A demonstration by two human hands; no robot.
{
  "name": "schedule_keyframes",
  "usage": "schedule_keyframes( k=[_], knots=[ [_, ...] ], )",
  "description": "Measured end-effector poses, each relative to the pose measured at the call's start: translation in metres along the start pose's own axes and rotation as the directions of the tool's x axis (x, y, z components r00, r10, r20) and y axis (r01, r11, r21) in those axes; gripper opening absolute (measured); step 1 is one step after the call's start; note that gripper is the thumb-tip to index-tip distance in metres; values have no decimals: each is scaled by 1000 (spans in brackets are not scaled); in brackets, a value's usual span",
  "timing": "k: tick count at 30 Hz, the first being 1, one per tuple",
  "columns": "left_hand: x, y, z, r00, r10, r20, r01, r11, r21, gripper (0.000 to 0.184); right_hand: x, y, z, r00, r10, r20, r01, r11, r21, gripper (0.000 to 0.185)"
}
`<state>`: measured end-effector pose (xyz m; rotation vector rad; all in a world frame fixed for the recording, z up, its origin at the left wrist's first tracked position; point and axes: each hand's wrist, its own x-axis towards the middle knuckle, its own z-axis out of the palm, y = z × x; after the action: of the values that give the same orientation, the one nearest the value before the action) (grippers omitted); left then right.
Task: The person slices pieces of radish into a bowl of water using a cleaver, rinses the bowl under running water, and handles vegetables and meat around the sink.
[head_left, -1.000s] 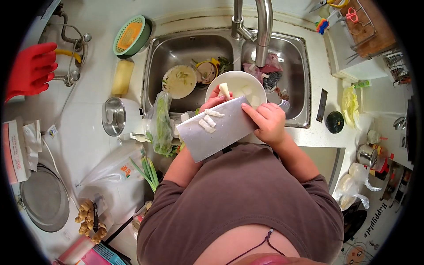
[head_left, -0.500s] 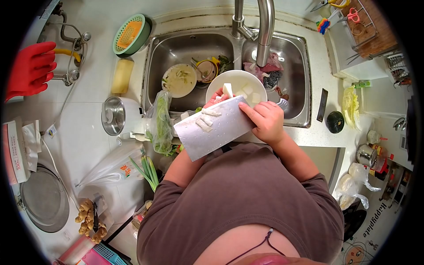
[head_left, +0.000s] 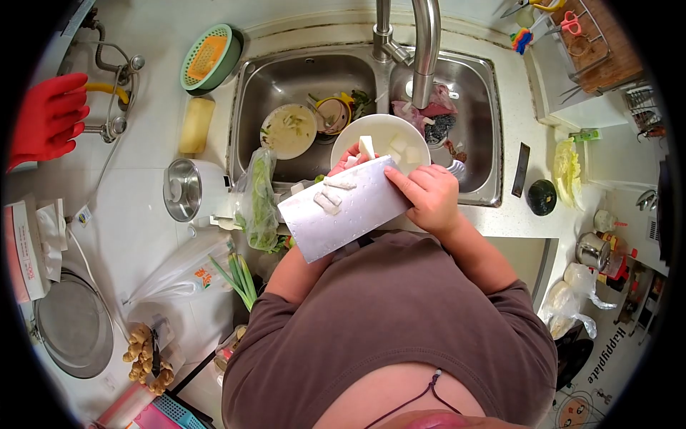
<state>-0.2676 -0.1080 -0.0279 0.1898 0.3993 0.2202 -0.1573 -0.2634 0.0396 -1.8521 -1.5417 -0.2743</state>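
Observation:
In my right hand is a cleaver, its fingers closed on the grip and the index finger laid along the broad blade. Thin white slices cling to the wet blade. Behind the blade, my left hand is partly hidden, its fingers curled around a white vegetable chunk whose exact kind I cannot tell. Just beyond it, a white bowl holds several pale vegetable pieces and bridges the sink divider.
The double sink holds a bowl of scraps, a yellow-rimmed strainer and raw meat. A faucet stands over it. Bagged greens hang at the front edge; a dark round squash sits right.
The blade has shifted slightly left and down, and the slices on it lie a little differently. Both hands keep their hold.

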Motion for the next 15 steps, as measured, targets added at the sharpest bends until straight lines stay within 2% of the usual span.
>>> schedule_keyframes(
  k=[10, 13, 15],
  knots=[
    [-16, -3, 1, 991, 132, 30, -135, 977, 166, 43, -2, 13, -3, 998, 67, 10, -66, 996, -56, 50],
    [-16, 4, -9, 957, 69, 282, -82, 996, 33, 47, -5, 19, -2, 995, 95, 12, -94, 992, -89, 51],
    [-16, 3, -12, 961, 70, 266, -51, 996, -78, 45, -7, 23, -2, 994, 110, 6, -109, 988, -113, 51]
  ],
)
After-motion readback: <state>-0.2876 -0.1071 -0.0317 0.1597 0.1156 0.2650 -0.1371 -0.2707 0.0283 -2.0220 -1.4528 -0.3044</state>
